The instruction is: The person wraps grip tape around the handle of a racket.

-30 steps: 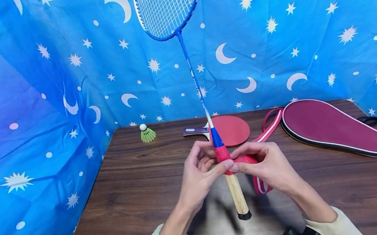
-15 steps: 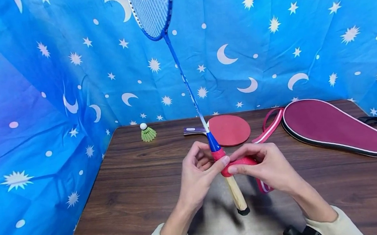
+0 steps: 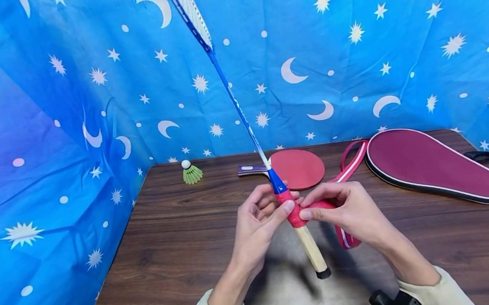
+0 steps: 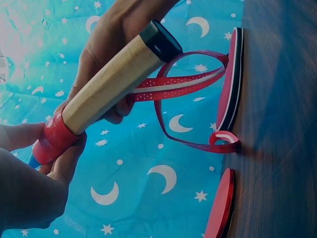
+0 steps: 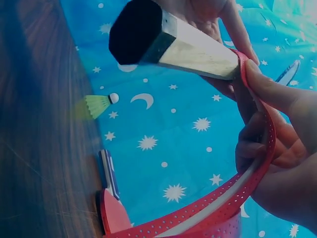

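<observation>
Racket point(image 3: 277, 181) has turned about its shaft over the last second: its strings faced the camera then, and the head now shows almost edge-on, leaning far left, with the capped end of the handle point(image 3: 311, 248) a little further right. It is held up over the worktop point(image 3: 177, 234). Left grip point(image 3: 252, 228) is clamped on it, thumb and fingers pinching the red-wrapped part just below the blue cone. Right grip point(image 3: 354, 211), just beside it, is closed too, thumb and fingers pinching the red tape point(image 3: 347, 235) against the wrapped part. Bare wood shows from there down to the black cap. Loose tape hangs below the right grip, and a loop lies by the left edge of the case point(image 3: 428, 164), far right. Far behind the racket lies the paddle point(image 3: 298, 170); the shuttlecock point(image 3: 192, 172) lies further left, near the starry cloth point(image 3: 107, 106)
</observation>
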